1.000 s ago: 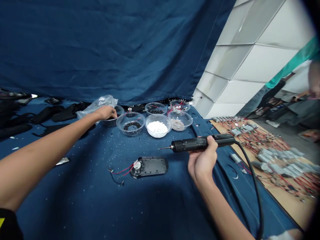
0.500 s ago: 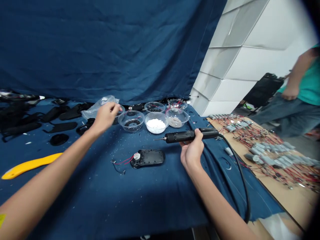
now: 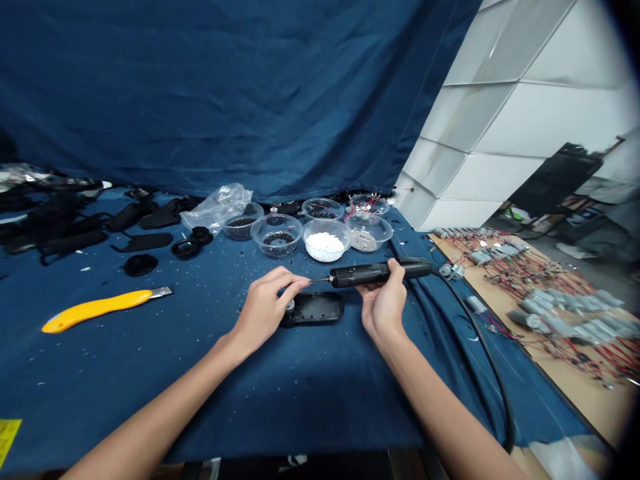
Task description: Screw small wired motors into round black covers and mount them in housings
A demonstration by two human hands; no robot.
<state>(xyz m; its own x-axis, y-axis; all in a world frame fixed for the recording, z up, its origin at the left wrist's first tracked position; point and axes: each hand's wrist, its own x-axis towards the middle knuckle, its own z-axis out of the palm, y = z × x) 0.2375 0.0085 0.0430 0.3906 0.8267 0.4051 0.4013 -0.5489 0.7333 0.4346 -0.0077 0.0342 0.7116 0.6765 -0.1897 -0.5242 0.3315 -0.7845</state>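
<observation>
Left hand has dropped from the clear plastic bowls onto the black plastic casing, can't tell if it's gripping; right hand clenches the ribbed electric screwdriver.

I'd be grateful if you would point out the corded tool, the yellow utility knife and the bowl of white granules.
The corded tool [image 3: 375, 274]: head view, on its knurled barrel.
The yellow utility knife [image 3: 95, 310]: head view, on its handle.
The bowl of white granules [image 3: 325, 221]: head view, on its far rim.

Black housing partly under left hand; bowl contents too small
</observation>
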